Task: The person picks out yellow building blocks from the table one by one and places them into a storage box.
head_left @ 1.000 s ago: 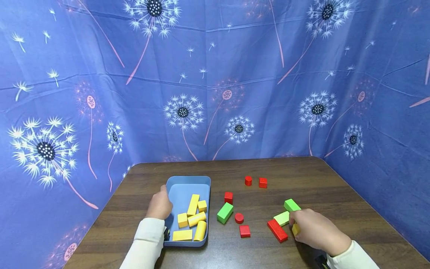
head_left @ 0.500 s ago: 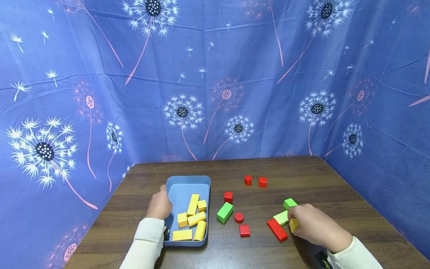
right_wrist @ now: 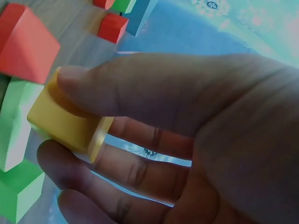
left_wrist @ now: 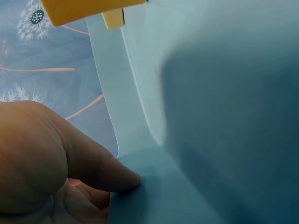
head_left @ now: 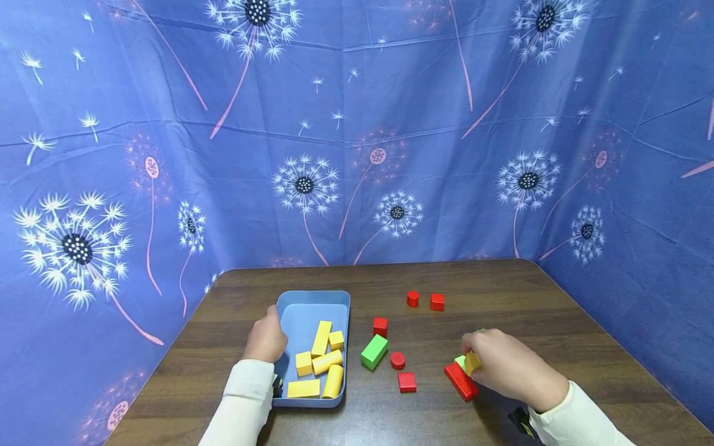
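My left hand (head_left: 264,337) grips the left wall of a blue tray (head_left: 347,347); in the left wrist view the thumb presses the inside of the wall (left_wrist: 135,186). Several yellow blocks, among them a cylinder (head_left: 333,382) and a long block (head_left: 321,338), lie in the tray. At the right, my right hand (head_left: 510,365) pinches a yellow block (right_wrist: 65,114) between thumb and fingers, held above the table. Below and beside it lie a long red block (head_left: 460,381) and a pale green block (head_left: 460,362), partly hidden by the hand. A green block (right_wrist: 21,189) shows in the right wrist view.
Between tray and right hand lie a green block (head_left: 374,352), a red cube (head_left: 380,327), a red disc (head_left: 398,360) and a flat red block (head_left: 407,382). Farther back stand a red cylinder (head_left: 413,299) and another red block (head_left: 437,302). A blue patterned cloth (head_left: 346,124) hangs behind the table.
My right hand has lifted the yellow block and shifted left, now covering most of the pale green block and the green block behind it. The left hand and tray have stayed put.
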`<state>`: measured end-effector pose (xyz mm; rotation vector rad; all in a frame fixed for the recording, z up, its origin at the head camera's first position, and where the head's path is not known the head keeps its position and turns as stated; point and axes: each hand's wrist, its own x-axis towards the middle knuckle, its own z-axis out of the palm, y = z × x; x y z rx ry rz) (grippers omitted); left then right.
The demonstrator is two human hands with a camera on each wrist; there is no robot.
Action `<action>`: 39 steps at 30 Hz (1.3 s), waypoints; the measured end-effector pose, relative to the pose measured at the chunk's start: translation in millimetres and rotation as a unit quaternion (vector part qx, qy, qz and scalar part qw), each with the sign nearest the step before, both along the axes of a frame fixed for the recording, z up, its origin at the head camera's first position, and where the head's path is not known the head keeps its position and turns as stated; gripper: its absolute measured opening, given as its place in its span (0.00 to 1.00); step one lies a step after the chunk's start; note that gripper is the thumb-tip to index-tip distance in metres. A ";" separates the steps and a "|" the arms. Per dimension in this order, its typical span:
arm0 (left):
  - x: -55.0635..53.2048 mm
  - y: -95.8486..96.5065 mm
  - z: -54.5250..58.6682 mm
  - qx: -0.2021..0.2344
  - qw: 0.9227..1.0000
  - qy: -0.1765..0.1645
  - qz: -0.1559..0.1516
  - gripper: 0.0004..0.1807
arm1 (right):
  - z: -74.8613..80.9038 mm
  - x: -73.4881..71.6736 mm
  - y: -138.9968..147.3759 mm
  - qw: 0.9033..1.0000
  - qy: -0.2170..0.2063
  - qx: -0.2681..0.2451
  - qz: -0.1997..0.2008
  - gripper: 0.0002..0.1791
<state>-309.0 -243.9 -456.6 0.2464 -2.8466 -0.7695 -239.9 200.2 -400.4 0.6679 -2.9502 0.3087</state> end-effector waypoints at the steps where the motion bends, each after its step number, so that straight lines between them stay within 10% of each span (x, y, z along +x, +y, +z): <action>1: -0.4 -0.2 -0.4 -0.001 1.000 0.000 0.000 0.33 | 0.9 0.0 -2.2 1.000 0.001 -0.002 0.004 0.16; 39: 0.2 -0.7 -0.8 -0.006 1.000 0.008 -0.002 0.34 | 22.4 -20.6 -92.9 0.991 0.037 -0.031 0.124 0.13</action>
